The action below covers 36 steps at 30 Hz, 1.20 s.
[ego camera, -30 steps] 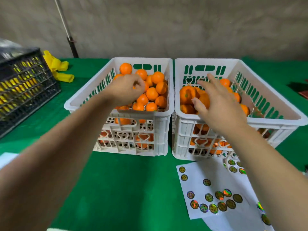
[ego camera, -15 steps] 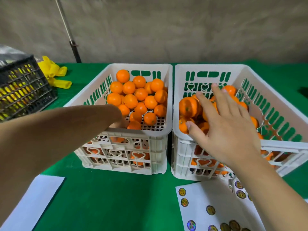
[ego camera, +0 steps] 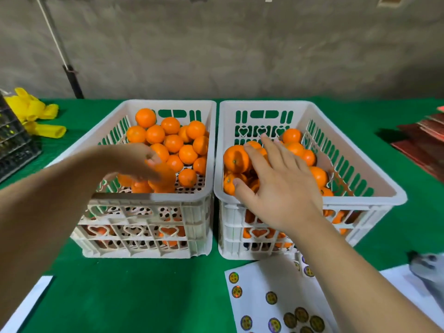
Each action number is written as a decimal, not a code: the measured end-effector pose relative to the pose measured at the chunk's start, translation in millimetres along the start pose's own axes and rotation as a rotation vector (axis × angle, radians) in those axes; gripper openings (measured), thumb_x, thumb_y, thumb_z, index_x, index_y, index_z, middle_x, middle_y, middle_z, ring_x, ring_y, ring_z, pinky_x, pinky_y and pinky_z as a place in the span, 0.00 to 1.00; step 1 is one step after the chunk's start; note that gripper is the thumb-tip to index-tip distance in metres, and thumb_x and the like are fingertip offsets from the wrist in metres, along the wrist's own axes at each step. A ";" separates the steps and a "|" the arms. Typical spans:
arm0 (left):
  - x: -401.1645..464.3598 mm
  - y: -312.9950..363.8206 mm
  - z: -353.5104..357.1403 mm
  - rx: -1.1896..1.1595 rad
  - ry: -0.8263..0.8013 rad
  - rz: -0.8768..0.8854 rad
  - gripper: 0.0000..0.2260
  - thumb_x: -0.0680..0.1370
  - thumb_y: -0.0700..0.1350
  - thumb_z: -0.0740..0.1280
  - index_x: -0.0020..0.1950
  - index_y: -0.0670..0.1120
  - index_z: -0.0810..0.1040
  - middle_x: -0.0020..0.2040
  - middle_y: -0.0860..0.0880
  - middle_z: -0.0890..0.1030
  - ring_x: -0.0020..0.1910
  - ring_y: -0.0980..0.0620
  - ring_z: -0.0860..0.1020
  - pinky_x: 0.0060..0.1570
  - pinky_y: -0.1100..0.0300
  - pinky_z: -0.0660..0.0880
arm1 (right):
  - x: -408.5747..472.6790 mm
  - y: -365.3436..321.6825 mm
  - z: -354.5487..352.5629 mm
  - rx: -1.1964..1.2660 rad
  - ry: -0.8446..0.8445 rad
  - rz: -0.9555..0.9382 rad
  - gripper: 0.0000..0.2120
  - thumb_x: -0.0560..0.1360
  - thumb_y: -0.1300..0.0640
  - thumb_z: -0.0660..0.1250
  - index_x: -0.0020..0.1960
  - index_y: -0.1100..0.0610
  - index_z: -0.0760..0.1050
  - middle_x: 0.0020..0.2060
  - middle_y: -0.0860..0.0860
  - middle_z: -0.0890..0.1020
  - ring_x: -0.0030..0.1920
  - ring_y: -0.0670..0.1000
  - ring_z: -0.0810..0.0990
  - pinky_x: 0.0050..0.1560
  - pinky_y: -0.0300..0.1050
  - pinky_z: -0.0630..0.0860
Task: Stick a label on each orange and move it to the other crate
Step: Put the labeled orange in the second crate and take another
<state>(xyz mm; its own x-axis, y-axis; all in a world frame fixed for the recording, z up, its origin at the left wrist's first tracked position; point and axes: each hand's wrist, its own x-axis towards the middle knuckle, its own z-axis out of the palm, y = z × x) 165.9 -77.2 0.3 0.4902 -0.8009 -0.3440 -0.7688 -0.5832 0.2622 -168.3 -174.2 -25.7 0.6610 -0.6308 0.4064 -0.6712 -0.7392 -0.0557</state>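
Observation:
Two white slotted crates stand side by side on the green cloth. The left crate holds a pile of oranges toward its back. My left hand hovers over its near end, blurred, fingers loosely spread, with a blurred orange just under the fingertips. The right crate holds more oranges, among them a big one at its left. My right hand lies flat on that pile, fingers straight, thumb touching a small orange. A white sheet of round labels lies in front of the right crate.
A black crate and yellow gloves sit at the far left. Dark red flat items lie at the right edge, a grey object at lower right. White paper lies at lower left. A pole leans on the wall.
My left hand dipped to the near end of the left crate and has risen a little; an orange now shows under its fingers. My right hand settled onto the right crate's oranges.

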 end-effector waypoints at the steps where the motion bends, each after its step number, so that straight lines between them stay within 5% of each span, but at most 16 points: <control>1: -2.9 -1.6 -5.3 -0.011 0.112 0.018 0.17 0.75 0.53 0.78 0.59 0.53 0.77 0.52 0.52 0.79 0.48 0.53 0.80 0.45 0.55 0.78 | 0.2 -0.3 -0.1 0.007 -0.004 0.003 0.35 0.77 0.28 0.45 0.81 0.40 0.51 0.83 0.49 0.51 0.82 0.53 0.49 0.79 0.56 0.53; 4: -35.3 3.6 -11.7 -0.248 0.573 0.143 0.25 0.71 0.52 0.81 0.65 0.59 0.75 0.56 0.52 0.77 0.46 0.58 0.78 0.41 0.61 0.74 | 0.0 -1.8 -1.0 0.029 -0.008 0.016 0.35 0.77 0.28 0.46 0.81 0.40 0.52 0.83 0.49 0.53 0.82 0.53 0.51 0.78 0.56 0.55; 7: -88.8 16.6 20.4 -0.664 0.762 0.514 0.26 0.70 0.52 0.83 0.60 0.68 0.72 0.65 0.45 0.76 0.50 0.62 0.84 0.37 0.65 0.81 | -1.1 -3.1 -2.0 0.042 0.005 0.026 0.34 0.77 0.29 0.47 0.80 0.39 0.53 0.82 0.48 0.55 0.81 0.53 0.53 0.78 0.56 0.56; 11: -150.0 40.2 126.8 -0.908 0.715 0.695 0.30 0.70 0.57 0.80 0.67 0.63 0.70 0.65 0.53 0.80 0.60 0.50 0.84 0.52 0.55 0.83 | -1.5 -5.0 -2.0 0.026 0.034 0.034 0.33 0.77 0.30 0.48 0.79 0.40 0.57 0.81 0.48 0.60 0.79 0.53 0.59 0.76 0.56 0.59; 16: -164.2 73.8 263.1 -0.881 0.544 0.540 0.33 0.65 0.55 0.80 0.67 0.63 0.71 0.67 0.58 0.80 0.64 0.56 0.81 0.61 0.52 0.80 | -4.1 -3.7 0.4 -0.006 0.083 0.025 0.30 0.78 0.33 0.51 0.77 0.43 0.63 0.74 0.48 0.69 0.73 0.54 0.66 0.70 0.55 0.65; 19: -150.3 81.9 299.7 -0.821 0.305 0.360 0.37 0.66 0.62 0.77 0.71 0.71 0.63 0.69 0.68 0.71 0.65 0.66 0.75 0.71 0.55 0.72 | -7.7 -4.1 0.1 -0.031 0.139 0.006 0.27 0.79 0.35 0.54 0.74 0.45 0.68 0.69 0.48 0.72 0.67 0.54 0.70 0.65 0.53 0.67; 22: -139.0 86.4 313.0 -0.690 0.202 0.337 0.33 0.71 0.65 0.72 0.70 0.76 0.58 0.67 0.73 0.63 0.68 0.62 0.71 0.71 0.59 0.68 | -14.3 -4.0 -4.4 -0.008 0.210 -0.077 0.23 0.81 0.40 0.57 0.71 0.48 0.72 0.66 0.50 0.74 0.64 0.55 0.72 0.63 0.53 0.68; 28: -133.8 81.1 329.1 -0.571 0.302 0.323 0.32 0.70 0.72 0.66 0.67 0.83 0.50 0.61 0.75 0.62 0.65 0.67 0.64 0.63 0.66 0.67 | -89.7 8.8 17.4 0.229 0.377 -0.218 0.16 0.78 0.49 0.69 0.63 0.52 0.77 0.60 0.56 0.72 0.60 0.58 0.70 0.58 0.52 0.62; 31: -128.7 81.9 332.2 -0.514 0.325 0.313 0.31 0.71 0.74 0.63 0.69 0.77 0.51 0.60 0.67 0.66 0.68 0.68 0.52 0.79 0.56 0.57 | -135.0 28.3 42.8 0.188 0.128 -0.289 0.10 0.78 0.47 0.65 0.54 0.50 0.79 0.53 0.51 0.74 0.53 0.57 0.72 0.50 0.51 0.64; 34: -128.5 84.9 331.8 -0.516 0.336 0.278 0.31 0.71 0.73 0.64 0.71 0.73 0.55 0.58 0.64 0.68 0.73 0.55 0.61 0.77 0.49 0.65 | -149.0 44.5 59.6 0.122 -0.443 -0.172 0.17 0.78 0.35 0.62 0.60 0.42 0.78 0.57 0.43 0.73 0.60 0.49 0.67 0.56 0.49 0.63; 36: -128.6 84.8 333.2 -0.516 0.332 0.254 0.31 0.71 0.73 0.65 0.71 0.72 0.57 0.58 0.62 0.69 0.73 0.50 0.65 0.73 0.49 0.69 | -150.6 48.8 68.6 0.049 -0.599 -0.165 0.20 0.77 0.33 0.63 0.64 0.40 0.77 0.60 0.41 0.72 0.63 0.48 0.66 0.55 0.45 0.58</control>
<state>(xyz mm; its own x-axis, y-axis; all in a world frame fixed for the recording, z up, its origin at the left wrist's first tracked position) -99.2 21.7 -233.7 0.4840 -0.8730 0.0600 -0.6225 -0.2952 0.7248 -277.5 -131.4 -152.1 0.8373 -0.5201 -0.1685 -0.5378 -0.8390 -0.0829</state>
